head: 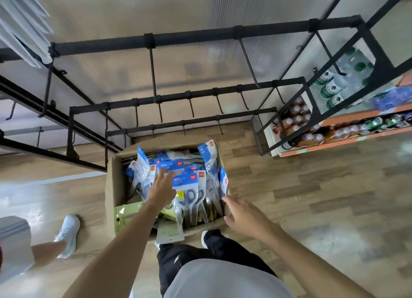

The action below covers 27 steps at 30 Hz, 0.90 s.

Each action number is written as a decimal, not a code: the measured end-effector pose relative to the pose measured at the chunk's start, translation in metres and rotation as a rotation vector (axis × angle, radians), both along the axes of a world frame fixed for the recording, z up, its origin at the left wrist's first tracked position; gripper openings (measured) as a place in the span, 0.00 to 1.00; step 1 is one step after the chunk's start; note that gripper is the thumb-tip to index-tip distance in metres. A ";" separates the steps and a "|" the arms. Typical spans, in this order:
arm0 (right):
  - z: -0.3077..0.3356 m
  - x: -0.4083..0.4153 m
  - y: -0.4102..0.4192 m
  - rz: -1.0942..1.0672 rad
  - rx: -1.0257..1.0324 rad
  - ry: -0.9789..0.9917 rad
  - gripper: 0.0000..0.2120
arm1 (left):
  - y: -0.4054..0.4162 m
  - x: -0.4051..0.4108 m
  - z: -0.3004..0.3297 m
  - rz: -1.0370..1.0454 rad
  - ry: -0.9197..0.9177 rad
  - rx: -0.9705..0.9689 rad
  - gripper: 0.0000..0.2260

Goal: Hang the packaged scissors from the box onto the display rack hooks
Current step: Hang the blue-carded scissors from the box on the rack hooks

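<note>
Head view, cardboard box (111, 186) crammed with packaged scissors (188, 193), left hand (161, 189) grip spread on them, right hand (242, 217) spread

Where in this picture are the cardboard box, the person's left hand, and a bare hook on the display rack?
cardboard box (111, 193): head view, on its left outer wall.
left hand (161, 190): head view, on the back of the hand.
bare hook (191, 108): head view, on its shaft.

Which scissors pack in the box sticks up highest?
The blue-topped pack at the box's far right corner; it leans up above the rim, well beyond the right hand.
</note>
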State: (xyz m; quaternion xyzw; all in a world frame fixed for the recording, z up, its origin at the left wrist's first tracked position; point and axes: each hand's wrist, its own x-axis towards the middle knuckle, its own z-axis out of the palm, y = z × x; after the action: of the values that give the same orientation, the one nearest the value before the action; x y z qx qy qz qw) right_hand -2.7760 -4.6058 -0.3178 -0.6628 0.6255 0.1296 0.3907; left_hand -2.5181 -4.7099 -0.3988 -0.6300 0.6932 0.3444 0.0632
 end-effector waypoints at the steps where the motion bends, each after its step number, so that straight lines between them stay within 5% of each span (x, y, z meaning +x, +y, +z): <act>1: -0.001 0.002 -0.001 0.006 0.004 -0.003 0.25 | -0.001 -0.001 0.000 0.023 0.025 -0.021 0.17; 5: -0.004 0.013 -0.013 0.046 0.003 -0.035 0.23 | 0.005 -0.003 0.004 0.018 0.079 0.057 0.06; 10: -0.022 0.028 -0.052 0.031 -0.043 -0.073 0.22 | 0.024 0.004 0.024 0.133 0.197 -0.009 0.13; 18: -0.063 0.073 -0.101 0.052 -0.106 -0.020 0.30 | 0.045 0.058 0.041 0.377 0.236 -0.071 0.09; 24: -0.071 0.076 -0.091 -0.041 -0.123 0.021 0.18 | 0.052 0.083 0.044 0.474 0.294 -0.082 0.12; 27: -0.070 0.071 -0.081 -0.042 -0.067 -0.050 0.22 | 0.052 0.087 0.052 0.477 0.299 -0.102 0.11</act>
State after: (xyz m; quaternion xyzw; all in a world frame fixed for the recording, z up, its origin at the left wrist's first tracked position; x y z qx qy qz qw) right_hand -2.7052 -4.6871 -0.3873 -0.6652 0.6334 0.0839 0.3864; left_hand -2.4314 -4.6577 -0.3473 -0.7198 0.5435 0.4033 -0.1545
